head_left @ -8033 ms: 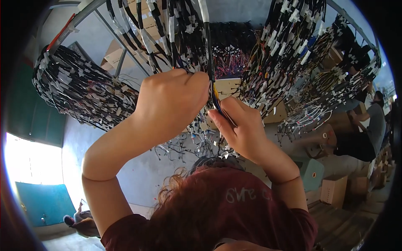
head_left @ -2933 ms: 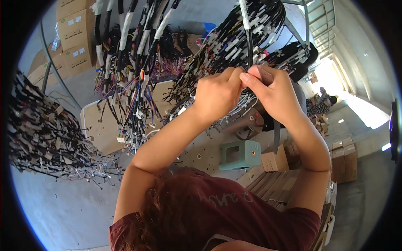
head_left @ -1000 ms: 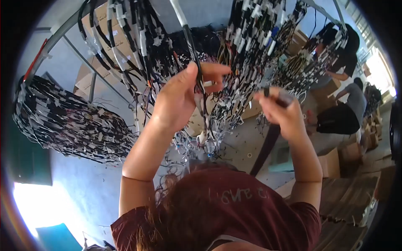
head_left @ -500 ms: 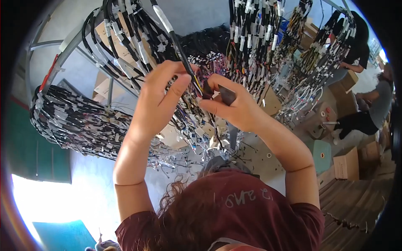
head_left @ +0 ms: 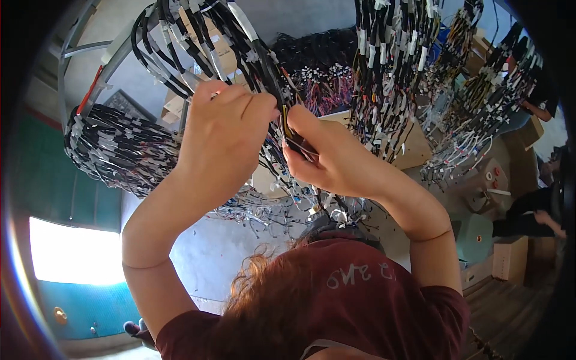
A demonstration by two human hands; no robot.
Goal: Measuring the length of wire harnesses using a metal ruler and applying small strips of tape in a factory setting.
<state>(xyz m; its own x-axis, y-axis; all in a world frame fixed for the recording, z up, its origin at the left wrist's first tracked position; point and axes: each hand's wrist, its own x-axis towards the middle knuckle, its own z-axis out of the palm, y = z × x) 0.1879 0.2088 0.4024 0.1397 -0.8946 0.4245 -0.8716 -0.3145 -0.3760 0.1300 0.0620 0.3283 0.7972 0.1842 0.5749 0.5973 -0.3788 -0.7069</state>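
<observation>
A black-wrapped wire harness [head_left: 266, 65] hangs down in front of me, with yellow and dark wires bare where my hands meet. My left hand [head_left: 231, 126] is closed, its curled fingertips right against the harness; what they pinch is hidden. From the other side my right hand [head_left: 333, 153] grips the same harness, thumb above and fingers below the bare wires. Something dark shows inside the right palm, too covered to name. Loose branches with white connectors [head_left: 340, 217] dangle under the hands.
Many taped harnesses hang at left [head_left: 123, 147] and right [head_left: 390, 66] from a curved metal frame [head_left: 123, 51]. Black and pink wire bundles [head_left: 324, 90] lie behind. Cardboard boxes [head_left: 510, 259], a green box [head_left: 474, 239] and other people are at the right.
My left hand has gone from spread thumb and fingers to curled fingers beside the harness. My right hand has closed in around the wires, hiding most of the dark thing. The view has shifted.
</observation>
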